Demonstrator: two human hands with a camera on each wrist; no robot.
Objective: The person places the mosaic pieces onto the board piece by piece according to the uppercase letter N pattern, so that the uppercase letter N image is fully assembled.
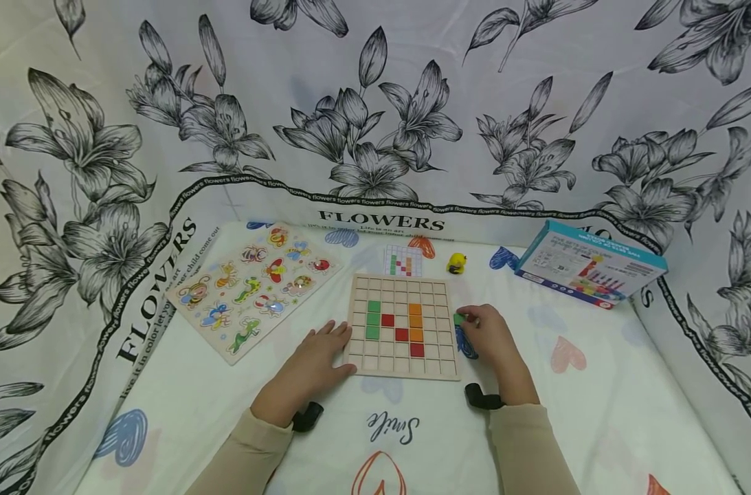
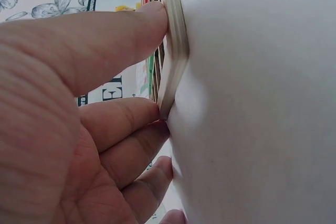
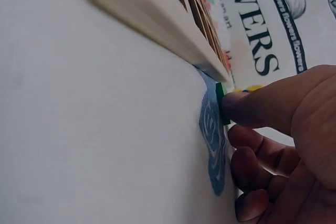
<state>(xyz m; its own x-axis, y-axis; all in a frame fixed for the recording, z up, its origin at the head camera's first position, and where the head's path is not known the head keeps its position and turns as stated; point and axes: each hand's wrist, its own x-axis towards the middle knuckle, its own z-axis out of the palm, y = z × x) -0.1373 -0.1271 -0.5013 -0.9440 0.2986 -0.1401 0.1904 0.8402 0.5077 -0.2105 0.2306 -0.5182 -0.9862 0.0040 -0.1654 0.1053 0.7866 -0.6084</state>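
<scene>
A square wooden grid board [image 1: 381, 362] lies on the cloth, with green tiles [image 1: 373, 320], orange tiles [image 1: 415, 322] and red tiles [image 1: 402, 335] set in some of its cells. At its left side rests my left hand [image 1: 313, 357], fingers spread, thumb and fingertips touching the rim near the near-left corner. Just beyond the board's right edge, my right hand [image 1: 489, 337] pinches a small green tile [image 3: 222, 103] between thumb and index finger, low over a printed blue heart. Behind the board lies a small card [image 1: 402, 261] bearing a coloured grid pattern.
An insect puzzle board [image 1: 251, 289] lies at the left. A yellow and black toy figure [image 1: 456, 263] stands behind the board's right corner. At the back right sits a blue-edged box [image 1: 591, 265]. Flower-printed cloth [image 1: 375, 124] rises around the back and sides.
</scene>
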